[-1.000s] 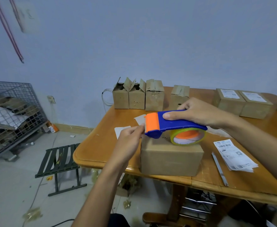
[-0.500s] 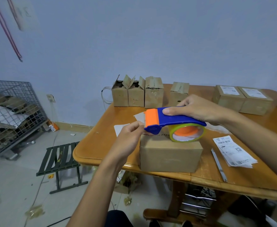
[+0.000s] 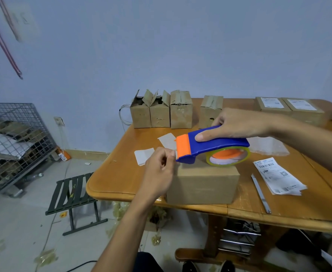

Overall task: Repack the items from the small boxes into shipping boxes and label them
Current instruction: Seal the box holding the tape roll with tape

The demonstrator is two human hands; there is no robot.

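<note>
Wooden table: carries everything we list under and around the grip.
Wire cage: on the floor, far left of the grip, holding cardboard and paper.
Folding stool: on the floor, left of and below the grip.
Shipping box: closed, plain brown, directly under the grip at the table's near edge.
Small boxes: beyond the grip at the far edge; three touching, a fourth apart to their right; the two leftmost have flaps up.
Labelled boxes: two side by side, beyond and right of the grip, each with a white label on top.
Tape dispenser: blue with an orange head, over the shipping box top; clear tape roll at its right end.
Right hand: we record it clasped over the dispenser's blue handle, thumb along the near side.
Left hand: fingertips pinched together at the dispenser's toothed edge; whether tape lies between them we cannot tell.
Shipping labels: a loose stack, right of and below the grip.
Blank slips: two, white, left of the grip.
Metal tool: slim, between shipping box and labels.
</note>
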